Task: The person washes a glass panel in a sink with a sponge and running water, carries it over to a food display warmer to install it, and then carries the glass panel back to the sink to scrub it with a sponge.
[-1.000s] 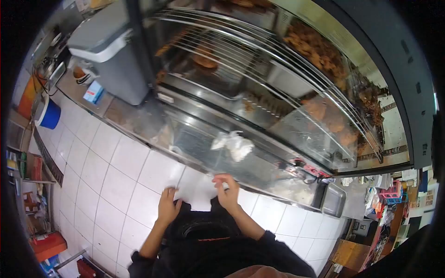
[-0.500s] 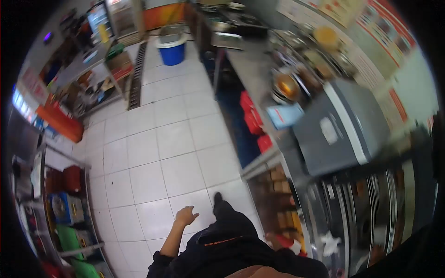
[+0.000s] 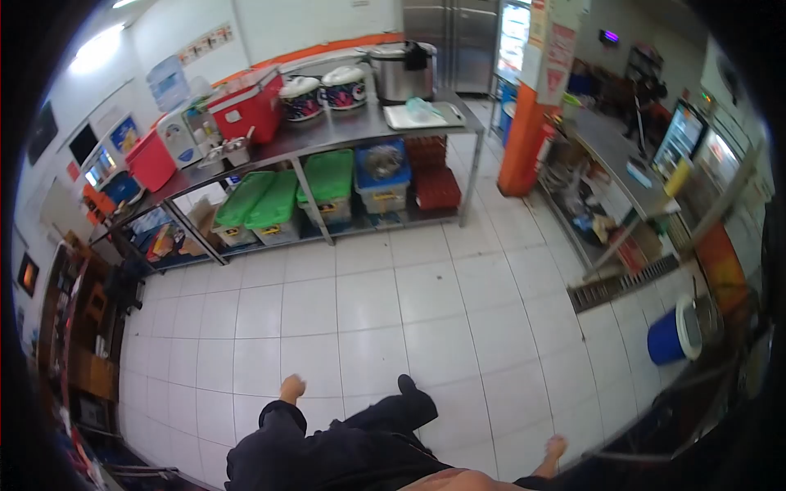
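Note:
My left hand (image 3: 292,388) hangs in front of my dark sleeve, over the white tiled floor (image 3: 368,311). Its fingers look curled in, and nothing shows in them. Out to the right, low in the view, my right hand (image 3: 557,447) is held away from my body, also with curled fingers and no object visible. Neither hand touches anything. Between them one dark shoe (image 3: 407,385) stands on the tiles.
A steel table (image 3: 323,137) ahead bears a red cooler (image 3: 246,106), patterned pots (image 3: 344,87) and a large steel cooker (image 3: 401,72). Green-lidded bins (image 3: 274,204) sit beneath. To the right are an orange pillar (image 3: 524,147), a floor drain (image 3: 622,282) and a blue bucket (image 3: 673,334).
The view has swung left, away from the food display and grey bin, to the long steel table. My right hand, out of sight half a second ago, shows again. My left hand's fingers have curled.

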`<state>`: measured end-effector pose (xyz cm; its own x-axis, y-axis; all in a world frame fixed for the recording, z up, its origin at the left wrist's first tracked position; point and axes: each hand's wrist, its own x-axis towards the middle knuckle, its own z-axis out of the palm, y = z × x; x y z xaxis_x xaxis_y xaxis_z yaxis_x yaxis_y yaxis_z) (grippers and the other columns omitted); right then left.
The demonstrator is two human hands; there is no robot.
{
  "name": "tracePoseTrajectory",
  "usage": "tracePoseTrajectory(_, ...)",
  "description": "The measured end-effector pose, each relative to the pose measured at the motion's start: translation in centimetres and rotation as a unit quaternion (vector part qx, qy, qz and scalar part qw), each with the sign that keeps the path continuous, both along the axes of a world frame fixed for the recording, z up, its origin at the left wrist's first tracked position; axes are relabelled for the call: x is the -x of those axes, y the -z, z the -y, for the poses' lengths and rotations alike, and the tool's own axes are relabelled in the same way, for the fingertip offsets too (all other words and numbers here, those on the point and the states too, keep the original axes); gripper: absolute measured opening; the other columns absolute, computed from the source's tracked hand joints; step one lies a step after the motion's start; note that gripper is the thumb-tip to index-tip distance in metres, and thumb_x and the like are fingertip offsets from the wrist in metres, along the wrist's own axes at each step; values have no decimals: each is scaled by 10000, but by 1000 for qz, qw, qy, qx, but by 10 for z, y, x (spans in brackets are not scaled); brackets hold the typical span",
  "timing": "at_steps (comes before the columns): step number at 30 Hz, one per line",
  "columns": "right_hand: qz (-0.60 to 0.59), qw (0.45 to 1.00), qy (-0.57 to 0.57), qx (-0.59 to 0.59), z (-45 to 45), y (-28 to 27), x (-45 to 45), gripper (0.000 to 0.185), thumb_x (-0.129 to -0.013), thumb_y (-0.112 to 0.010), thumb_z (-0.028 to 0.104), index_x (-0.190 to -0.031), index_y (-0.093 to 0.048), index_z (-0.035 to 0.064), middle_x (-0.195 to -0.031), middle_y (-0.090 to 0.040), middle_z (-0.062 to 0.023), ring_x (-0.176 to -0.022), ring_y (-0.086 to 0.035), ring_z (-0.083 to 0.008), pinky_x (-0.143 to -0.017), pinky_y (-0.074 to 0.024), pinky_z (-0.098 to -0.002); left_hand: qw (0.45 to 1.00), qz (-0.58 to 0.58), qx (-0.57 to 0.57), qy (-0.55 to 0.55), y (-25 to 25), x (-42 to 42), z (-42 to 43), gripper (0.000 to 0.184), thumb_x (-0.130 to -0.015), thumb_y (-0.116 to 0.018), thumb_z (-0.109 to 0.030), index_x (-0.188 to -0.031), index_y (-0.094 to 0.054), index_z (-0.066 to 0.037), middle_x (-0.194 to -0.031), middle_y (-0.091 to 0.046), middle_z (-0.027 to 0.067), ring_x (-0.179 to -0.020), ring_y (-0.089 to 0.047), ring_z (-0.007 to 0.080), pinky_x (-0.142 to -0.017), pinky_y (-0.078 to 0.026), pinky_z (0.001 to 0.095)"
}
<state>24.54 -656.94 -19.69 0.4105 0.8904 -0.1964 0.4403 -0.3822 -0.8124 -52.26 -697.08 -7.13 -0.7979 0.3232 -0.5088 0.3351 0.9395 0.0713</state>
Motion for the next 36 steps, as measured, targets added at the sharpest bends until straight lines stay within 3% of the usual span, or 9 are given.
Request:
tracePoseTrajectory(2, -178, 983, 32, -38, -105, -97, 76, 200, -854, -431, 181, -882, -540, 16, -727, -550, -57, -572, -505, -134, -468, -407, -250, 989, 52, 107, -84, 2, 25, 25, 400, -745, -524, -329, -982, -593, -14, -1058, -557, 178, -996, -528, 325, -830, -434, 402)
tracePoseTrajectory(5, -148, 985, -1, -93, -181, -196, 238, 166, -856, -425, 156, -892, -521, 25, -704, -529, -41, -560, -491, -120, -465, -400, -236, 970, 156, 177, -57, 26, 49, 17, 435, -729, -567, -447, -969, -624, -89, -1064, -582, 91, -1001, -543, 276, -807, -444, 390)
tracePoseTrajectory(8, -201, 964, -161, -64, -233, -131, 353, 165, -884, -397, 186, -832, -500, 68, -646, -522, -47, -429, -464, -113, -348, -358, -218, 954, 265, 89, -111, 64, 81, -47, 492, -741, -538, -481, -993, -608, -64, -1102, -546, 147, -1034, -507, 315, -888, -388, 399)
tracePoseTrajectory(9, -144, 966, -213, 21, -228, -126, 394, 170, -881, -400, 195, -853, -506, 65, -659, -535, -54, -444, -493, -123, -336, -365, -225, 961, 268, 21, 59, 67, 101, -75, 467, -769, -508, -456, -980, -609, -52, -1079, -553, 158, -1008, -514, 331, -881, -388, 393)
tracePoseTrajectory(14, -127, 965, -142, 179, -188, -74, 585, 141, -818, -488, 152, -884, -525, 33, -640, -553, -71, -454, -524, -158, -328, -364, -232, 961, 192, -194, 45, 13, 197, -191, 427, -778, -510, -385, -1047, -547, -55, -969, -597, 166, -945, -546, 312, -829, -419, 380)
tracePoseTrajectory(20, -191, 852, -454, 175, -263, -109, 911, 168, -818, -509, 167, -912, -542, 32, -709, -605, -102, -484, -550, -162, -389, -414, -241, 978, 131, -155, -37, 38, 368, -203, 449, -769, -526, -371, -1088, -530, -54, -1022, -575, 171, -982, -528, 313, -846, -419, 363)
tracePoseTrajectory(29, -337, 539, -771, 38, -311, -428, 1608, 215, -853, -476, 233, -962, -502, 49, -796, -604, -101, -568, -554, -142, -482, -437, -250, 905, -69, -389, -156, -94, 641, -254, 362, -774, -540, -283, -1050, -543, -47, -989, -588, 144, -893, -560, 298, -789, -437, 369)
tracePoseTrajectory(34, -381, 520, -744, 174, -250, -543, 1831, 539, -857, -378, 482, -1238, -322, 104, -1103, -545, -74, -861, -542, -190, -780, -414, -321, 816, -13, -549, -181, -145, 770, -248, 312, -811, -543, -250, -1047, -537, -46, -936, -611, 95, -744, -597, 198, -694, -461, 306)
tracePoseTrajectory(36, -407, 509, -736, 183, -227, -558, 1879, 526, -858, -422, 428, -1244, -323, 85, -1080, -551, -75, -850, -558, -161, -673, -466, -268, 809, -14, -563, -168, -170, 840, -229, 301, -821, -535, -246, -1049, -536, -49, -928, -613, 84, -743, -594, 180, -689, -460, 300)
